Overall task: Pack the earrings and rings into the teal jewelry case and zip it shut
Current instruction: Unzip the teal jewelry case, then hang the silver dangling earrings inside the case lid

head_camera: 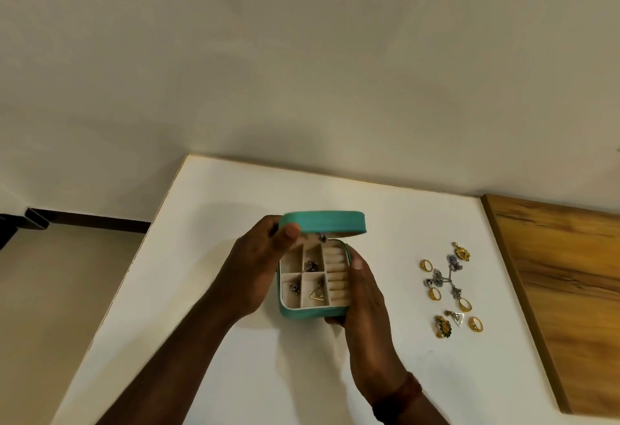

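The teal jewelry case (303,313) is held open above the white table (208,196), its lid (323,221) raised at the back. My left hand (255,267) grips the case's left side, thumb at the lid's edge. My right hand (360,293) holds its right side and front corner. Inside, cream compartments hold a gold triangular earring (317,294) and two dark silver pieces (310,267); the ring rolls (336,277) on the right carry no rings. Loose gold rings and silver and gold earrings (449,287) lie on the table to the right.
A wooden board (570,290) borders the table on the right. A pale wall rises behind the table. The table's left edge drops to a beige floor with a dark skirting strip (84,220).
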